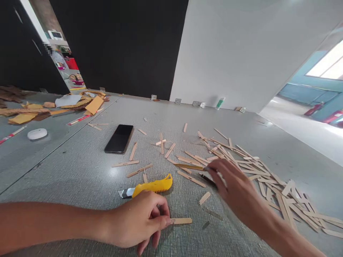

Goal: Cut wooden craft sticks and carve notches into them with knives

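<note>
My left hand [139, 221] rests on the grey table near its front edge, fingers pinched on one end of a short wooden stick [181, 221] that lies flat. Just beyond that hand lies a yellow utility knife [150, 187]. My right hand [230, 187], blurred by motion, hovers over the loose wooden sticks and appears to grip a dark pen-like object [207, 179] and touch a longer stick [189, 166]. A big heap of wooden sticks [268, 178] spreads across the table's right side.
A black phone [119, 138] lies face up left of centre. A white oval object [37, 134] and cardboard scraps [34, 110] sit on the neighbouring table at the left. A white tube [220, 103] and small metal brackets [178, 101] line the far wall.
</note>
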`<action>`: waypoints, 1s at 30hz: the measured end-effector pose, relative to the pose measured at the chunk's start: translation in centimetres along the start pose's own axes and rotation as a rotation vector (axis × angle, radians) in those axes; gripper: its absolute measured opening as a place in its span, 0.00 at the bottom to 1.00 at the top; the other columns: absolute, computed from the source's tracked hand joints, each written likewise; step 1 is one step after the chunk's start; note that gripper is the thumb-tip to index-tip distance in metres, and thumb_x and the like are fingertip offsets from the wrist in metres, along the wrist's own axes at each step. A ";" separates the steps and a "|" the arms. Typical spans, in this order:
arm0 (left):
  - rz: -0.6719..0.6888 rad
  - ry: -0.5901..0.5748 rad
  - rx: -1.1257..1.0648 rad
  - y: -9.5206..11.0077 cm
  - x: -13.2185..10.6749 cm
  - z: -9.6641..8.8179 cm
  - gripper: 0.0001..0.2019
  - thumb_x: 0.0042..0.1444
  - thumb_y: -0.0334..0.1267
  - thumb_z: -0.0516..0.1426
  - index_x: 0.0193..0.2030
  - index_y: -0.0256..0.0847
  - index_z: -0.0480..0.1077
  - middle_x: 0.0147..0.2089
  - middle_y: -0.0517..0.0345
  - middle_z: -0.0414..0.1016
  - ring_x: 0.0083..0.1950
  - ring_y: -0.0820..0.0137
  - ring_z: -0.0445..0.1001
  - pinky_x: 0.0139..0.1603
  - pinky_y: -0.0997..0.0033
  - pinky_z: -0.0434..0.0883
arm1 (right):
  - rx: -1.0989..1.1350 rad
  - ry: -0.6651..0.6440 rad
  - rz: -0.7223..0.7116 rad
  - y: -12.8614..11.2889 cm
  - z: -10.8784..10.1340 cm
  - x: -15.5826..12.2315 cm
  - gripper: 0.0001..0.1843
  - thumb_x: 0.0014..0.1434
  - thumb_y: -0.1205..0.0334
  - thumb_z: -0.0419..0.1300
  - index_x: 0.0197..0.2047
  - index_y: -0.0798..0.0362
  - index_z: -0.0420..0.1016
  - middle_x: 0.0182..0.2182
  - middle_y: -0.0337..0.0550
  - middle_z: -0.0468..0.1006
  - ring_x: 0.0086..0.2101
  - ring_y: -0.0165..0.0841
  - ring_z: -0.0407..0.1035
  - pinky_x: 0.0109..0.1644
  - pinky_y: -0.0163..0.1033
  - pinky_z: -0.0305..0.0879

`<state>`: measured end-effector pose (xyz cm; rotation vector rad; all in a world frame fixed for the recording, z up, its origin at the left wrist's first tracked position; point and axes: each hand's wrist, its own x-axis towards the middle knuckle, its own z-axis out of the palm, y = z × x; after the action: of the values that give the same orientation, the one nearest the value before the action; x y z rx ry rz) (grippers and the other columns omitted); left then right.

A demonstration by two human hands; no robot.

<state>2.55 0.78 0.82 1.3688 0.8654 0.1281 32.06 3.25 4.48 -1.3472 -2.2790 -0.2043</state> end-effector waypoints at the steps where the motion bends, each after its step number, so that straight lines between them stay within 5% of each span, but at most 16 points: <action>1: -0.001 0.001 -0.002 -0.1 0.0 -0.1 0.12 0.72 0.48 0.56 0.42 0.41 0.65 0.25 0.67 0.72 0.13 0.81 0.62 0.13 0.82 0.56 | 0.014 0.030 0.057 -0.1 -0.9 0.2 0.11 0.77 0.61 0.52 0.48 0.51 0.76 0.34 0.46 0.83 0.30 0.38 0.77 0.33 0.41 0.74; 5: -0.002 -0.003 -0.010 -0.1 0.1 -0.2 0.11 0.73 0.46 0.54 0.42 0.40 0.65 0.25 0.67 0.72 0.13 0.81 0.62 0.13 0.83 0.58 | 0.212 0.094 0.348 -1.0 -4.4 0.6 0.10 0.74 0.51 0.57 0.44 0.45 0.75 0.17 0.29 0.69 0.15 0.30 0.63 0.17 0.33 0.59; 8: 0.003 0.000 -0.006 0.2 0.0 -0.2 0.10 0.73 0.44 0.54 0.42 0.40 0.65 0.25 0.67 0.71 0.13 0.81 0.62 0.13 0.83 0.58 | 0.246 0.087 0.350 -2.2 -5.4 -0.2 0.09 0.75 0.52 0.54 0.44 0.43 0.73 0.18 0.29 0.74 0.14 0.29 0.65 0.17 0.32 0.61; 15: 0.007 0.013 0.006 0.3 0.0 -0.1 0.10 0.73 0.43 0.53 0.41 0.41 0.65 0.25 0.67 0.71 0.13 0.81 0.61 0.13 0.83 0.57 | 0.295 0.041 0.261 -5.1 -2.8 -4.1 0.03 0.74 0.58 0.56 0.46 0.41 0.70 0.23 0.30 0.77 0.18 0.28 0.70 0.22 0.31 0.67; 23: -0.009 0.009 0.009 -0.1 0.0 -0.2 0.12 0.73 0.45 0.54 0.40 0.40 0.66 0.26 0.67 0.72 0.14 0.81 0.62 0.13 0.83 0.58 | 0.284 0.014 -0.043 -3.5 -0.7 -5.0 0.12 0.70 0.68 0.59 0.34 0.46 0.69 0.27 0.35 0.80 0.19 0.27 0.69 0.23 0.33 0.66; 28: -0.022 -0.004 0.016 0.5 -0.2 -0.4 0.13 0.74 0.45 0.54 0.39 0.40 0.65 0.25 0.67 0.71 0.14 0.82 0.62 0.13 0.84 0.58 | 0.413 0.029 0.102 -4.7 -1.0 -4.9 0.10 0.71 0.67 0.57 0.46 0.44 0.79 0.21 0.31 0.80 0.20 0.29 0.77 0.25 0.30 0.73; 30: -0.020 -0.003 0.015 0.7 -0.3 -0.4 0.12 0.74 0.47 0.54 0.41 0.41 0.65 0.25 0.68 0.71 0.14 0.82 0.62 0.13 0.85 0.58 | 0.529 -0.050 0.177 -5.9 -0.7 -4.6 0.10 0.71 0.64 0.60 0.37 0.45 0.78 0.19 0.31 0.78 0.17 0.28 0.73 0.21 0.29 0.69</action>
<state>2.39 1.11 1.61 1.3737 0.8796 0.1042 29.11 -3.56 3.58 -1.2588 -2.0318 0.4647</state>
